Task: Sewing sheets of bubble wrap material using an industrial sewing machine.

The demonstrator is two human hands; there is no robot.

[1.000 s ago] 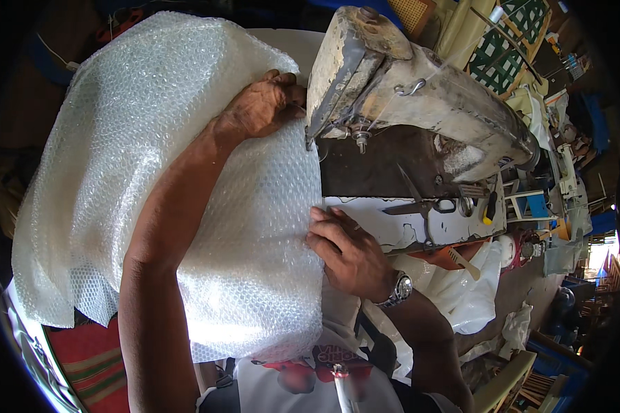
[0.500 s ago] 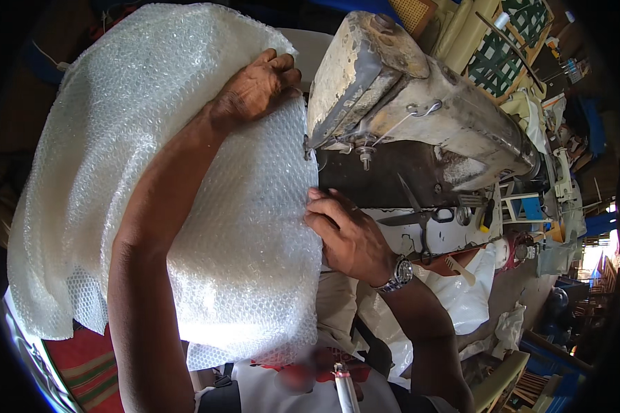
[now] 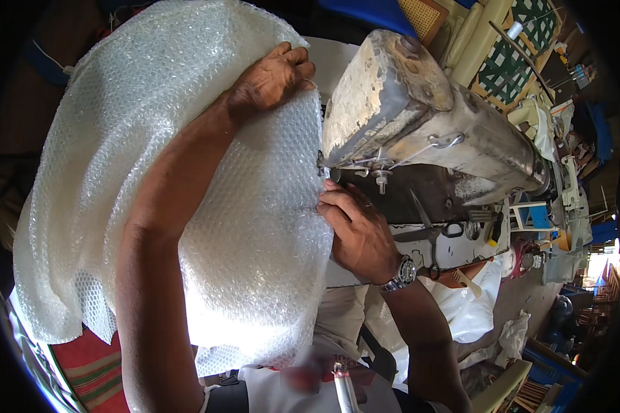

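Scuffed metal, the sewing machine looms beside bubble wrap the left hand clutches, scissors near the right hand at its edge, thumb hidden, grip impossible to tell.

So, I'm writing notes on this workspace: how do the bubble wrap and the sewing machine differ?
The bubble wrap is pale and shiny, while the sewing machine is mottled beige and grey, its finish worn. The bubble wrap is limp and falls in folds; the sewing machine is a rigid, blocky body. The bubble wrap is dimpled all over, whereas the sewing machine has broad, scuffed faces. They share one spot: the wrap's edge lies beside the machine's head.
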